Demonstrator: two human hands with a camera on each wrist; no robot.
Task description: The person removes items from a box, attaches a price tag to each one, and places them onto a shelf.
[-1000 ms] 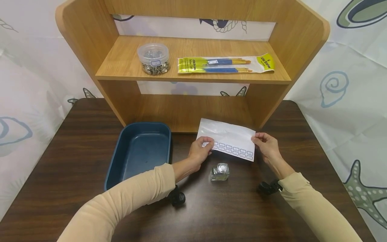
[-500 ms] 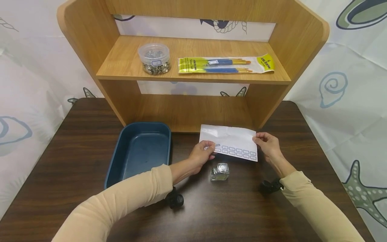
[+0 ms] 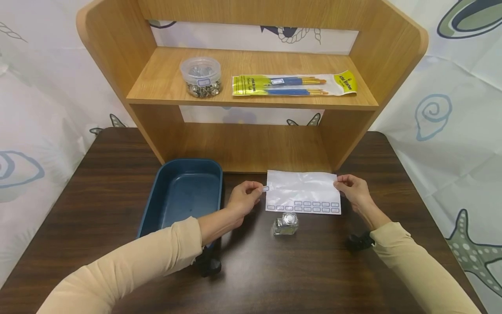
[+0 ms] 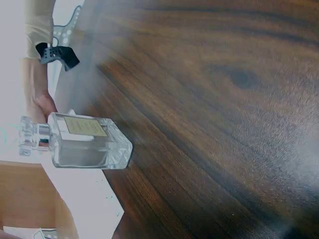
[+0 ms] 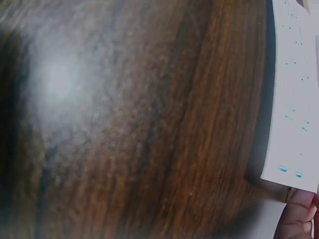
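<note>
Between thumb and fingertips my left hand (image 3: 244, 201) pinches a small white label sticker (image 3: 266, 189) with a blue border, just off the left edge of a white label sheet (image 3: 300, 189). Two rows of blue-bordered labels run along the sheet's near edge, the upper row shorter at the left. My right hand (image 3: 354, 192) pinches the sheet's right edge; its fingers (image 5: 299, 214) show at the corner in the right wrist view. A square glass bottle (image 3: 285, 224) with a clear cap stands in front of the sheet, and its pale label (image 4: 85, 126) shows in the left wrist view.
A dark blue tray (image 3: 150, 207) sits on the table left of my left hand. Behind is a wooden shelf unit (image 3: 251, 148). Its upper board bears a clear tub (image 3: 201, 77) of small metal pieces, with a label, and a yellow packet of paint brushes (image 3: 294, 84).
My left hand has moved left, away from the sheet, with a label sticker now between its fingertips. The sheet has come down nearer the table and shifted right with my right hand.
</note>
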